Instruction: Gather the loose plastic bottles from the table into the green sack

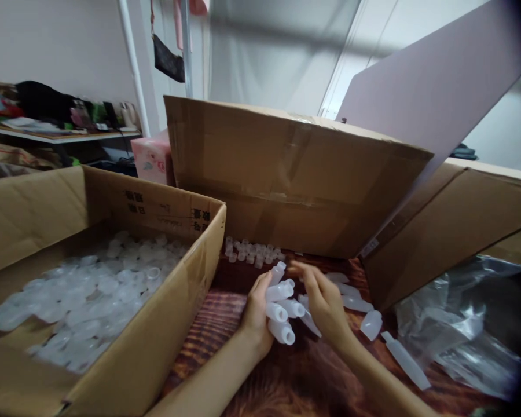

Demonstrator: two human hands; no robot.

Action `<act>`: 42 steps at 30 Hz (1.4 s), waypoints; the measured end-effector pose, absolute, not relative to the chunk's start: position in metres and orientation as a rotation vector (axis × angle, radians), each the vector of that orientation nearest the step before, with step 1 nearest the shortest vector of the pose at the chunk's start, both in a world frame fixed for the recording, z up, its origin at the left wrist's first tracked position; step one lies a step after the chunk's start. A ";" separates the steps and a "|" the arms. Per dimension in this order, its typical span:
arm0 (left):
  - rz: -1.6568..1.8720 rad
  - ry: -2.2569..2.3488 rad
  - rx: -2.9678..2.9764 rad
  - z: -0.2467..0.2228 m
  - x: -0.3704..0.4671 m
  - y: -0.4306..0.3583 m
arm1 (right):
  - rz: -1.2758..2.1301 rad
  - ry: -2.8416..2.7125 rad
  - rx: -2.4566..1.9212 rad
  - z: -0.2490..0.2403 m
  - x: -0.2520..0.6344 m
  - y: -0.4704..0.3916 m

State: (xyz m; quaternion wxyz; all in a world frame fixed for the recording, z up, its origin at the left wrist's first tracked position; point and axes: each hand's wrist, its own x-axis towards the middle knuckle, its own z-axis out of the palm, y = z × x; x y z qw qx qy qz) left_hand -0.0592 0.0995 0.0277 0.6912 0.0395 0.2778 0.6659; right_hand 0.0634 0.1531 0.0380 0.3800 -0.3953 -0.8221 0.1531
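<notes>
Through the head camera I see my left hand wrapped round a bundle of translucent bottles, necks facing outward, probably to keep them together, beside my loosely open right hand.

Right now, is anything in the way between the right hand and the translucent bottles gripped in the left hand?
Yes, low down: another translucent bottle slants between the right hand and the bunch of bottles in the left hand; whether it is gripped is unclear. Nearer the fingertips, nothing visible stands between.
</notes>
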 end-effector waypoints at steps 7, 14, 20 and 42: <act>1.506 0.695 0.115 0.027 -0.060 0.098 | 0.132 -2.650 -0.944 0.040 0.039 0.254; 1.506 0.664 0.118 0.025 -0.059 0.099 | -0.045 -2.817 -1.068 0.023 0.022 0.250; 1.489 0.703 0.081 0.026 -0.061 0.100 | -0.114 -2.736 -1.371 0.025 0.007 0.239; 1.504 0.748 0.055 0.029 -0.070 0.103 | 1.223 -1.250 -1.436 0.038 0.001 0.235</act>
